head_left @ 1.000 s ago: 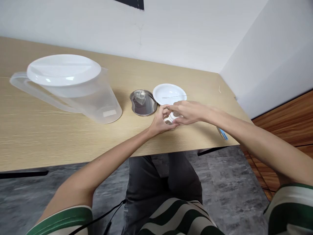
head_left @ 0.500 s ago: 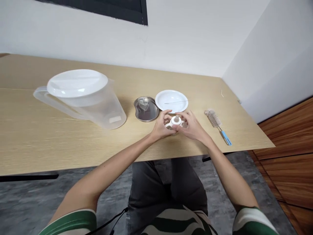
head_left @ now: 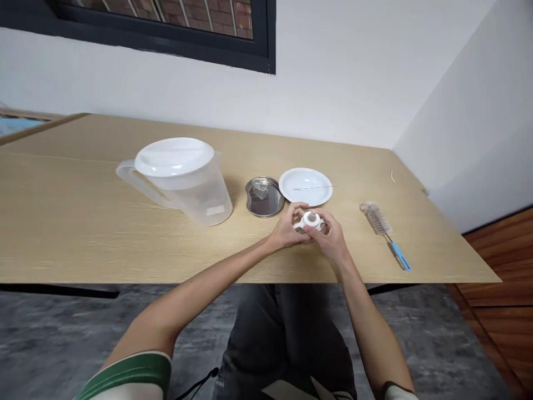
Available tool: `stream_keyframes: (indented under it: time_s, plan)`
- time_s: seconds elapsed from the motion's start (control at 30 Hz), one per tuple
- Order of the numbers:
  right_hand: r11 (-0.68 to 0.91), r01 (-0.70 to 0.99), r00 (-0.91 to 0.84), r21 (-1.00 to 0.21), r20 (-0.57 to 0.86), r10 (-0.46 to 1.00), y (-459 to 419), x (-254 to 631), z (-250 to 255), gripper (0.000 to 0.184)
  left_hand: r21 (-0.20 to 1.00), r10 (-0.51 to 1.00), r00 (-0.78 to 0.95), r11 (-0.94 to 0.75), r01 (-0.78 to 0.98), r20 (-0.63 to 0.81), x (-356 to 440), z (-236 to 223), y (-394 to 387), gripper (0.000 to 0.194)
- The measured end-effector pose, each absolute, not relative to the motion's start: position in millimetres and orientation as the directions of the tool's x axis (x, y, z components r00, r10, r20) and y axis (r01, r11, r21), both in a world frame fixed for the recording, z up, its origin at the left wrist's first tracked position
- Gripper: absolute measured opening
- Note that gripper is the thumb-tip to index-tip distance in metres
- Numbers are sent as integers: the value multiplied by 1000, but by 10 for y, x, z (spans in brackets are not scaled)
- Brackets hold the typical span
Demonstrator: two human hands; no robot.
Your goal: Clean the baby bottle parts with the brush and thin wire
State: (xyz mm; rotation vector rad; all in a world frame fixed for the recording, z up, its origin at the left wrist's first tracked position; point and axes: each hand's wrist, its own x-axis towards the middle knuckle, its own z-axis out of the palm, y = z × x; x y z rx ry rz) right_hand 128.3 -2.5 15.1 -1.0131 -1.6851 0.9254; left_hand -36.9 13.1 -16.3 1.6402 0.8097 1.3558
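Observation:
Between my hands is a baby bottle [head_left: 311,220] with a white collar, white side handles and a clear teat on top. My left hand [head_left: 288,228] is closed round its left side, near the handle. My right hand [head_left: 331,235] grips the right side, its thumb against the white collar. The bottle's lower body is mostly hidden by my fingers. Just beyond my hands lies a white oval dish [head_left: 306,175] with a thin wire-like rod [head_left: 312,188] across it. To its left a steel kidney-shaped tray [head_left: 262,208] holds a small clear cap [head_left: 261,188].
A large translucent pitcher [head_left: 195,194] with a white lid stands on the left of the wooden table [head_left: 125,244]. On the right lies a bottle brush [head_left: 387,236] with a blue handle. A small bent white piece [head_left: 392,176] lies near the right wall.
My right hand has come round from over the bottle's top to its right side, uncovering the teat. My left hand keeps its hold. The view has shifted, showing the window and the whole brush.

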Motion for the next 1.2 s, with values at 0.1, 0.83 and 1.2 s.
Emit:
stream_keyframes:
  time_s: [0.1, 0.83, 1.2]
  plan:
    - [413, 273, -162, -869, 381, 910, -75, 1239, 140, 44, 893, 868, 223, -449, -27, 443, -381, -176, 138, 80]
    - [597, 589, -672, -545, 82, 736, 1387, 212, 1185, 39, 878, 875, 225, -462, 126, 428, -545, -16, 214, 77]
    - [764, 645, -763, -31, -89, 641, 1830, -399, 799, 50, 852, 826, 311, -517, 86, 470, -589, -57, 265, 79]
